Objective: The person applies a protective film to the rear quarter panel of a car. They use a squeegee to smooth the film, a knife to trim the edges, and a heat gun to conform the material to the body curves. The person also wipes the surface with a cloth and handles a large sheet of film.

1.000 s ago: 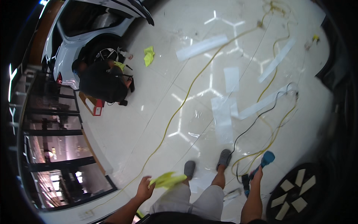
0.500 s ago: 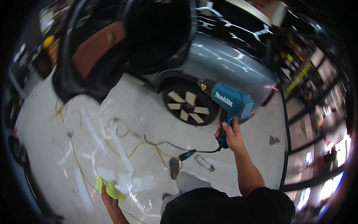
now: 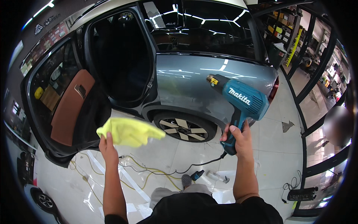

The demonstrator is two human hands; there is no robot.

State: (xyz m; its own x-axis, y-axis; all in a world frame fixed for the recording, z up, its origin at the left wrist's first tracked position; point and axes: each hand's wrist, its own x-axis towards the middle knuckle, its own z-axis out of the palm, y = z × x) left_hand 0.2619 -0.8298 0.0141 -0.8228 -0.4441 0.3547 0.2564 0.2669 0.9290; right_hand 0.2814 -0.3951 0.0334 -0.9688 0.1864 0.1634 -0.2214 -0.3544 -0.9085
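My right hand [image 3: 238, 137] is wrapped round the handle of a teal heat gun [image 3: 244, 98], held up in front of the car's rear side. Its metal nozzle points up and to the left, toward the grey rear panel [image 3: 186, 86]. A dark cord runs from the handle's base down to the floor. In my left hand [image 3: 108, 149] a corner of a yellow-green cloth [image 3: 130, 132] is pinched. The cloth spreads out to the right, in front of the open rear door's lower edge and near the rear wheel [image 3: 184, 127].
The open rear door [image 3: 72, 108] with its brown inner panel stands at the left. On the tiled floor lie a yellow cord [image 3: 149, 173], a clear spray bottle [image 3: 216, 177], a black-and-blue tool [image 3: 197, 174] and white strips. A dark-framed glass wall [image 3: 317, 82] rises at the right.
My left hand has risen from the lower left with the cloth, which has spread out. The heat gun has shifted slightly right and lower. The view has tilted up toward the car.
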